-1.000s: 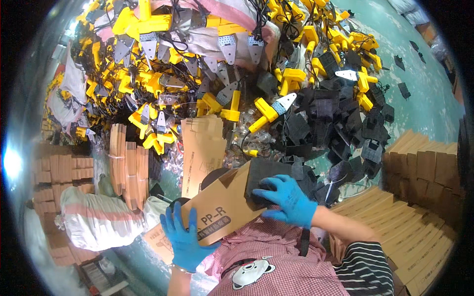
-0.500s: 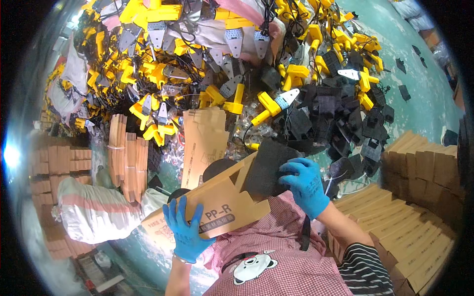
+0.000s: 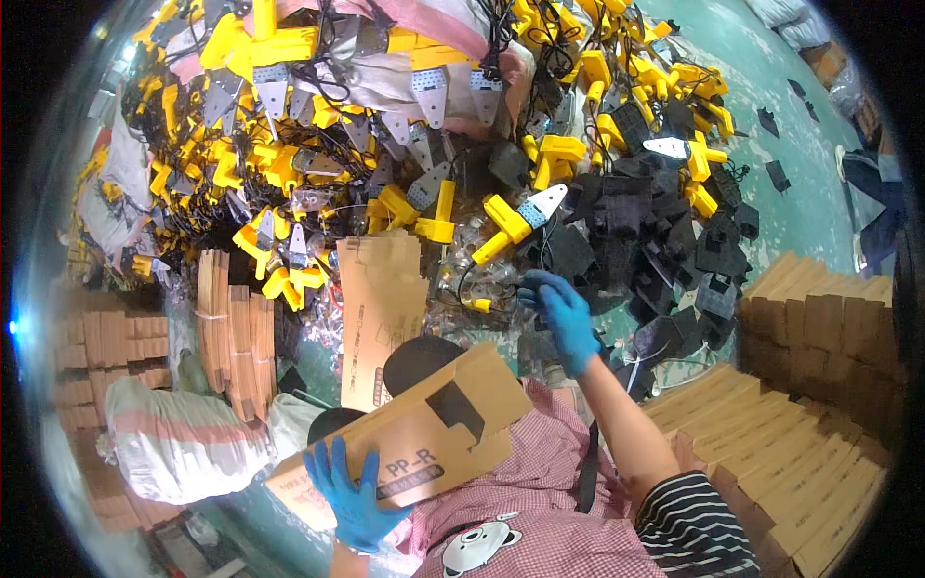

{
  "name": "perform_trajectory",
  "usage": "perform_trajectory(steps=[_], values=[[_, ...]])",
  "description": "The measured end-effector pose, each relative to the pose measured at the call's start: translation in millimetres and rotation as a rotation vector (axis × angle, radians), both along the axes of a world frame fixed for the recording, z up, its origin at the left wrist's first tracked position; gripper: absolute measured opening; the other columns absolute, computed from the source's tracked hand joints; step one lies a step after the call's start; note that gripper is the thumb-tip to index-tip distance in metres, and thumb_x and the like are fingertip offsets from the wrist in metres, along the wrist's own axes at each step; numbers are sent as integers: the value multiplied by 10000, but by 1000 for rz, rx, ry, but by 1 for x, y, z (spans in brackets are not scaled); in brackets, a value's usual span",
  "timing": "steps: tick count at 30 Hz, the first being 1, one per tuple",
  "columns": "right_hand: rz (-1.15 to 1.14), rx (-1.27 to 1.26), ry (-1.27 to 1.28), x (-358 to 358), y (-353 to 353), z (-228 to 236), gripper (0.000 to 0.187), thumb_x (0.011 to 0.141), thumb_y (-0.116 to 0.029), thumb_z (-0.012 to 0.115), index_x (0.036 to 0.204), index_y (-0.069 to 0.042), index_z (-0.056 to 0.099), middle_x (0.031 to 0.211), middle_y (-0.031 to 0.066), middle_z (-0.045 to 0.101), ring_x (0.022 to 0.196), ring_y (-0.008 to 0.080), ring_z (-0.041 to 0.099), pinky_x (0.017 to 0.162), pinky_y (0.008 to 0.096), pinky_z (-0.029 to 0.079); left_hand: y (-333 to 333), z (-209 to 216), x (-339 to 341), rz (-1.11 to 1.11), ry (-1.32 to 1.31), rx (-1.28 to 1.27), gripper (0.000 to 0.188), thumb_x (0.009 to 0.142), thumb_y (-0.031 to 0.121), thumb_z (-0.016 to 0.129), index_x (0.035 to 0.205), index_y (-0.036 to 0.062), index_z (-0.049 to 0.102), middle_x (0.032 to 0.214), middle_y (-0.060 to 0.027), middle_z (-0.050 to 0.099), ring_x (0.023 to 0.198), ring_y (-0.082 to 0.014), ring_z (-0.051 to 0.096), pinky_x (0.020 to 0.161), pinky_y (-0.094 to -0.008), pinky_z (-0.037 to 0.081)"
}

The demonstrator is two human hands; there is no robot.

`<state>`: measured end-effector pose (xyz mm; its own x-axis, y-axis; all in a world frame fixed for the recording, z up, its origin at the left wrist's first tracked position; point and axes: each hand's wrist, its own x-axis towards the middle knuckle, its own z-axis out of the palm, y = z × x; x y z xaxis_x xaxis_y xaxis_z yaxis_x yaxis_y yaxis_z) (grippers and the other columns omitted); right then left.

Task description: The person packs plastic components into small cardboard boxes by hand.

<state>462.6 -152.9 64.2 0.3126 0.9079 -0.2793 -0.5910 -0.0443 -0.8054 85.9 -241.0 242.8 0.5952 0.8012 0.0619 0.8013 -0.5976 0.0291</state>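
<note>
A long brown cardboard box (image 3: 395, 448) lies tilted over my lap, its near face printed. My left hand (image 3: 356, 501), in a blue glove, holds the box near its left end, fingers spread over the printed face. A flat black piece (image 3: 455, 408) shows through the cut-out in the box. Also blue-gloved, my right hand (image 3: 561, 318) is off the box, fingers loosely stretched with nothing visible in them. It hangs by small clear plastic bags (image 3: 472, 275) and a yellow tool with a silver perforated plate (image 3: 506, 228).
Yellow tools (image 3: 279, 164) with black cords heap up ahead. Black flat pieces (image 3: 626, 217) pile at the right. Closed boxes (image 3: 771, 433) stand in rows at lower right; flat cardboard bundles (image 3: 236, 328) and a white sack (image 3: 178, 438) are at left. A person's legs (image 3: 872, 212) show at far right.
My right hand has let go of the black piece, now inside the box, and moved up and left toward the plastic bags. The left hand keeps its hold on the box.
</note>
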Motion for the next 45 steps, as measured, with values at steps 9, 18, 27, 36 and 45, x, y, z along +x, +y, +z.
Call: perform_trajectory(steps=[9,18,27,36,45], values=[[314,-441,-1383,-90,62,-245,354,889,-163,585,1213,-23,611,1119,211,673,1031,394,663,957,461,513,3,-1,23,77,70,27,1043,670,650,822,1503,159,430,1564,-328,291,1433,-571,263,1126,-748,189],[960,-667,-1142,-64,84,-172,650,803,-427,723,1261,-3,540,1298,252,634,1139,397,656,968,484,529,-1,1,27,117,142,6,1050,653,669,812,1491,158,439,1553,-317,290,1432,-510,301,1143,-722,173],[436,-146,-1399,46,-27,77,411,890,-312,731,1227,-96,640,1009,184,711,879,382,697,746,445,561,7,15,22,234,92,-32,1056,630,664,794,1474,125,461,1493,-308,352,1343,-533,358,1091,-699,250],[-234,-296,-834,163,-198,189,140,1003,-153,613,1049,-46,690,833,-16,642,609,31,498,521,198,388,4,16,25,91,-61,67,931,610,585,825,1401,180,549,1481,-218,403,1351,-460,375,1146,-664,217],[-69,-358,-488,90,-176,208,331,1015,-298,576,1136,-21,710,1011,51,700,853,130,650,704,273,551,-10,24,61,-190,-238,60,864,588,610,838,1339,236,632,1505,-200,383,1388,-460,331,1167,-675,185]])
